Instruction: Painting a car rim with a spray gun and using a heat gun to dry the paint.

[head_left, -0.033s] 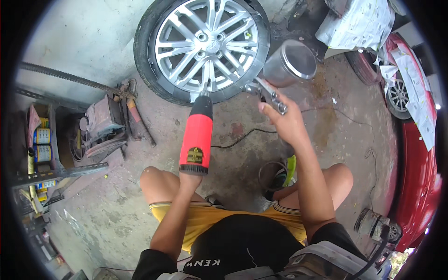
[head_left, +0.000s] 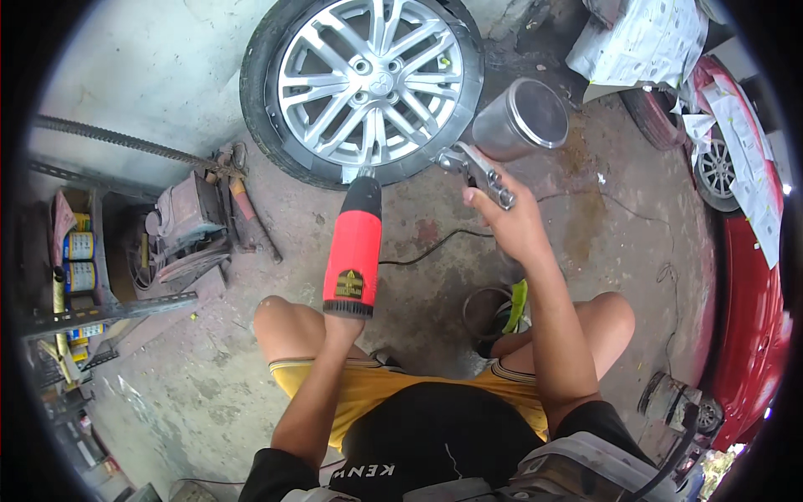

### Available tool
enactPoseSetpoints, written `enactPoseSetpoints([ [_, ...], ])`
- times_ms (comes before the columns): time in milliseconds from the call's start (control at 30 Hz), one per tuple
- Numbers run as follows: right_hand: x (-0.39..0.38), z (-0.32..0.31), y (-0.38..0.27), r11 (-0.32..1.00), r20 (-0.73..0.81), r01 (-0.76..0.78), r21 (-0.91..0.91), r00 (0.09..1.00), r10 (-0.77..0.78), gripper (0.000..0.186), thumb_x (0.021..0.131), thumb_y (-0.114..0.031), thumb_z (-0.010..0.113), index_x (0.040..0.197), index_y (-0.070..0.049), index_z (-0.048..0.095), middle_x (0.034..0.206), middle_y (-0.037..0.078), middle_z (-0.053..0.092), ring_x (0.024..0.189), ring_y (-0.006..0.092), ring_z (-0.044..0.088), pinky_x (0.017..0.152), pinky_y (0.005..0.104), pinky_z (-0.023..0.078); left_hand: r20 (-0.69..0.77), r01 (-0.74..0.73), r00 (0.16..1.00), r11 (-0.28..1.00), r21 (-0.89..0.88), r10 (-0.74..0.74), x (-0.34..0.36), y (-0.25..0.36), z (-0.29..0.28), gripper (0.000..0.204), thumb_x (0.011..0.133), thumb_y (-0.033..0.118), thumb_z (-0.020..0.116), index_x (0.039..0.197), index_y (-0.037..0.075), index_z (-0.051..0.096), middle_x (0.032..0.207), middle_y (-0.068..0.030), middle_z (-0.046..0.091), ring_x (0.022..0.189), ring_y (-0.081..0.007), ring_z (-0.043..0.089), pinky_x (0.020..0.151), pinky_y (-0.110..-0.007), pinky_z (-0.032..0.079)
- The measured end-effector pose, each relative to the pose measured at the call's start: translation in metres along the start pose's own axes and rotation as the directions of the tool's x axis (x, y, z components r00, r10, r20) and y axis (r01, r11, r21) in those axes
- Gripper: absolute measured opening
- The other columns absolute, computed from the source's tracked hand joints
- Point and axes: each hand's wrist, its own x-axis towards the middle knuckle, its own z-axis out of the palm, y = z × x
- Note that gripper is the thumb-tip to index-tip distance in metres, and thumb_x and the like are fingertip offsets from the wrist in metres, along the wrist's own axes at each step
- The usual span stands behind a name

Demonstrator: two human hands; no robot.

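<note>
My left hand [head_left: 342,326] is closed around a red and black heat gun [head_left: 355,238]; the gun's body hides most of the fingers. Its metal nozzle points at the lower rim of a silver multi-spoke alloy wheel [head_left: 382,82], which has a black tyre and grey covering around the rim. To the right, my right hand [head_left: 517,219] grips a metal spray gun [head_left: 478,174]. A large grey cup [head_left: 500,127] with a round lid sits on the spray gun, close beside the tyre. Whether the nozzle touches the wheel, I cannot tell.
A dark cable [head_left: 443,241] crosses the concrete floor [head_left: 418,289]. On the left stands a metal shelf [head_left: 125,314] with several cans, near a hammer-like tool [head_left: 251,216]. A red car [head_left: 749,318], partly covered in paper, is at right. By my foot lies a round hoop-like thing [head_left: 468,314].
</note>
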Motion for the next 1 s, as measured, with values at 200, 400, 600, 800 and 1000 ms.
enactPoseSetpoints([
  [200, -0.002, 0.014, 0.035, 0.976, -0.395, 0.179, -0.125, 0.893, -0.215, 0.055, 0.092, -0.015, 0.069, 0.145, -0.01, 0.055, 0.133, 0.02, 0.065, 0.12, 0.0313, 0.066, 0.1, 0.0376, 0.049, 0.009, 0.132, 0.991, 0.988, 0.076, -0.133, -0.04, -0.02, 0.019, 0.019, 0.098, 0.025, 0.069, 0.095, 0.007, 0.065, 0.062, 0.0007, 0.05, 0.052, -0.0121, 0.048, 0.049, -0.031, 0.039],
  [400, -0.022, 0.029, 0.033, 0.978, -0.148, 0.192, -0.078, 0.968, -0.202, 0.056, 0.092, -0.019, 0.069, 0.146, -0.018, 0.055, 0.129, 0.022, 0.066, 0.121, 0.036, 0.064, 0.101, 0.0394, 0.048, -0.043, 0.168, 0.986, 0.979, 0.115, -0.164, -0.05, -0.063, 0.029, 0.026, 0.093, 0.017, 0.069, 0.116, 0.005, 0.064, 0.098, -0.0119, 0.062, 0.091, -0.0295, 0.059, 0.082, -0.041, 0.046],
  [600, -0.02, 0.045, 0.039, 0.997, 0.006, 0.079, 0.004, 0.997, -0.079, 0.056, 0.091, -0.026, 0.069, 0.146, -0.024, 0.055, 0.13, 0.019, 0.066, 0.118, 0.04, 0.063, 0.099, 0.0398, 0.049, -0.065, 0.14, 0.99, 0.964, 0.227, -0.128, -0.04, -0.064, 0.028, 0.044, 0.088, 0.009, 0.065, 0.132, 0.004, 0.061, 0.126, -0.0187, 0.064, 0.121, -0.0388, 0.058, 0.106, -0.048, 0.044],
  [800, -0.003, 0.057, 0.048, 1.0, 0.056, 0.028, 0.004, 0.998, -0.029, 0.057, 0.091, -0.026, 0.069, 0.146, -0.024, 0.054, 0.129, 0.022, 0.065, 0.119, 0.0395, 0.063, 0.099, 0.0406, 0.049, -0.156, 0.105, 0.984, 0.991, 0.077, -0.092, -0.023, -0.026, 0.022, 0.028, 0.094, 0.015, 0.07, 0.118, 0.002, 0.066, 0.107, -0.0176, 0.069, 0.102, -0.0349, 0.066, 0.091, -0.044, 0.051],
  [1000, -0.003, 0.064, 0.068, 0.993, -0.233, 0.015, -0.118, 0.972, -0.043, 0.057, 0.09, -0.026, 0.07, 0.146, -0.025, 0.055, 0.108, 0.023, 0.072, 0.102, 0.0386, 0.07, 0.092, 0.0421, 0.052, -0.028, 0.181, 0.983, 0.965, 0.19, -0.179, -0.035, -0.059, 0.028, 0.041, 0.094, 0.011, 0.065, 0.133, 0.003, 0.06, 0.13, -0.0181, 0.063, 0.123, -0.0324, 0.058, 0.106, -0.044, 0.045],
])
